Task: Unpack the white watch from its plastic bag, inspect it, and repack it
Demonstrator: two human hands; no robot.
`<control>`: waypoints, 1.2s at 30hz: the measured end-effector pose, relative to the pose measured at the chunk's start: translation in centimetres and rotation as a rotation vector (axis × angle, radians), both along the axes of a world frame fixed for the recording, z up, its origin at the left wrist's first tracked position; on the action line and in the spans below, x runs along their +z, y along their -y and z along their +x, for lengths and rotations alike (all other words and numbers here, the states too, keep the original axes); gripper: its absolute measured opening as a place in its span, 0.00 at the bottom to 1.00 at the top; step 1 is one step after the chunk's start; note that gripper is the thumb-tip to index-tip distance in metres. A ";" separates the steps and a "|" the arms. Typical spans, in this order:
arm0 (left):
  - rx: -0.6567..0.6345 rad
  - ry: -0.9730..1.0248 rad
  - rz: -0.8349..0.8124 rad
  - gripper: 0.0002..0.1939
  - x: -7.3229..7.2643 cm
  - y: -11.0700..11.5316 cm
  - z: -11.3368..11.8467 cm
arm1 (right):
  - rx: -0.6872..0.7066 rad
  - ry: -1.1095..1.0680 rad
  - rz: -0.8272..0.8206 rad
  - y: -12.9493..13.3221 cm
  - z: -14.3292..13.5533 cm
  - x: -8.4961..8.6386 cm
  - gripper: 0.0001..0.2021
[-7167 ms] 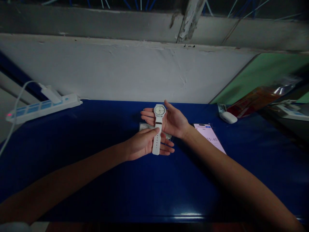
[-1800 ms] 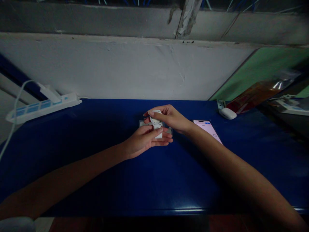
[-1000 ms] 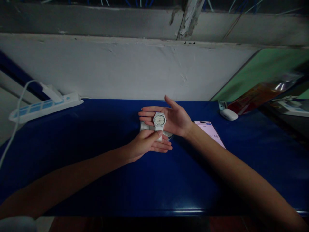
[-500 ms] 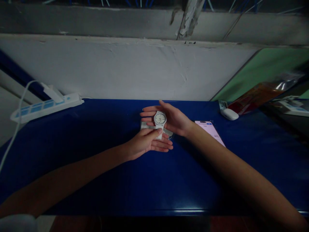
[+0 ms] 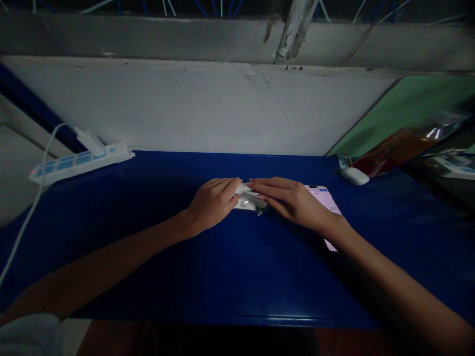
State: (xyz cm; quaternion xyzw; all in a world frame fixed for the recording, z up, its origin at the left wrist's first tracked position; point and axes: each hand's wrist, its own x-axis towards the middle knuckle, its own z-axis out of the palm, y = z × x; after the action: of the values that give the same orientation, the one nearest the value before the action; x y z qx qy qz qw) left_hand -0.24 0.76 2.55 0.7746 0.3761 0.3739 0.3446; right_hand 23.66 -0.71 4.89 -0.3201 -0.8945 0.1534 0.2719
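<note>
A white wristwatch (image 5: 246, 201) lies on a clear plastic packet on the blue table (image 5: 237, 272), at the middle near the wall. My left hand (image 5: 213, 199) rests palm down at its left end, fingertips curled onto the strap. My right hand (image 5: 295, 201) lies palm down on the right, its straight fingers resting flat across the top of the watch. Most of the watch is hidden under the fingers of both hands.
A lit pink-screened phone (image 5: 328, 196) lies under my right wrist. A white power strip (image 5: 79, 161) with a plugged cable sits at the back left. A small white case (image 5: 355, 175) and an orange packet (image 5: 401, 144) are at the back right. A white wall runs behind.
My right hand, which held the watch face up in its open palm, has turned palm down. The watch is now down on the packet with both hands over it.
</note>
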 end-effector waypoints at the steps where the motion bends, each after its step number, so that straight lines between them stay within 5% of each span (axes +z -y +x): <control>1: -0.041 -0.020 0.020 0.18 -0.3 -0.1 0.1 | -0.005 0.018 0.005 0.4 0.4 -0.5 0.19; 5: -0.178 -0.134 0.118 0.32 -1.7 -0.7 -0.1 | -0.086 0.008 0.018 1.2 1.9 -1.6 0.18; 12: -0.153 -0.207 0.151 0.25 -3.4 -1.4 -0.6 | -0.164 -0.004 -0.064 0.4 4.2 -1.5 0.17; 25: -0.118 -0.233 0.242 0.26 -2.7 -1.1 -0.7 | -0.180 0.162 -0.092 0.4 5.0 -1.5 0.16; 36: -0.164 -0.282 0.434 0.25 -3.3 -1.3 -0.9 | -0.205 0.127 -0.062 1.2 2.0 -3.7 0.19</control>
State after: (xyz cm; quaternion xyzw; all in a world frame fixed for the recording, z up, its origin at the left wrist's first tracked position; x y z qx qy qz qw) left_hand -1.10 2.08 -0.77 0.9027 0.2673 0.3052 0.1437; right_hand 25.65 -1.87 1.21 -0.4274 -0.8672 0.1317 0.2190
